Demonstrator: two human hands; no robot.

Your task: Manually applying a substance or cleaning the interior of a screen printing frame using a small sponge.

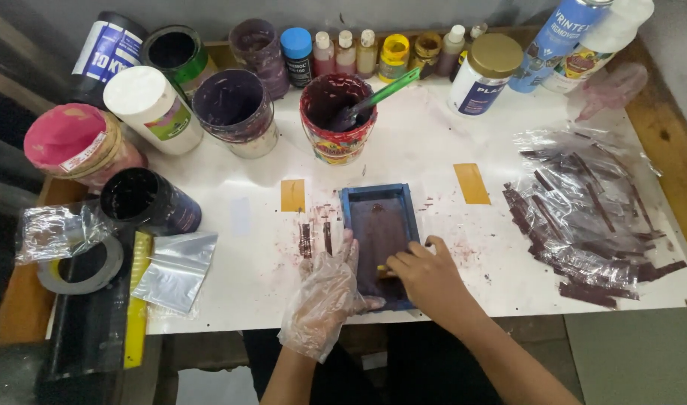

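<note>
The left hand (325, 296), in a loose clear plastic glove, lies flat with fingers spread against the near left edge of the blue-framed screen (380, 241), while the bare right hand (427, 276) curls over its near right corner, pinching a small yellowish tool (385, 268). The frame lies flat on the white table (433, 150), long axis running away from the person. Beyond it a red paint bucket (336, 120) holds dark purple ink and a green-handled spatula (381, 96), with an ink-stained tub (235, 111) to its left

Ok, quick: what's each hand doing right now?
Left hand: gloved, open, resting flat on the blue frame, holding its left edge down.
Right hand: bare, closed on a small yellowish tool over the frame.
</note>
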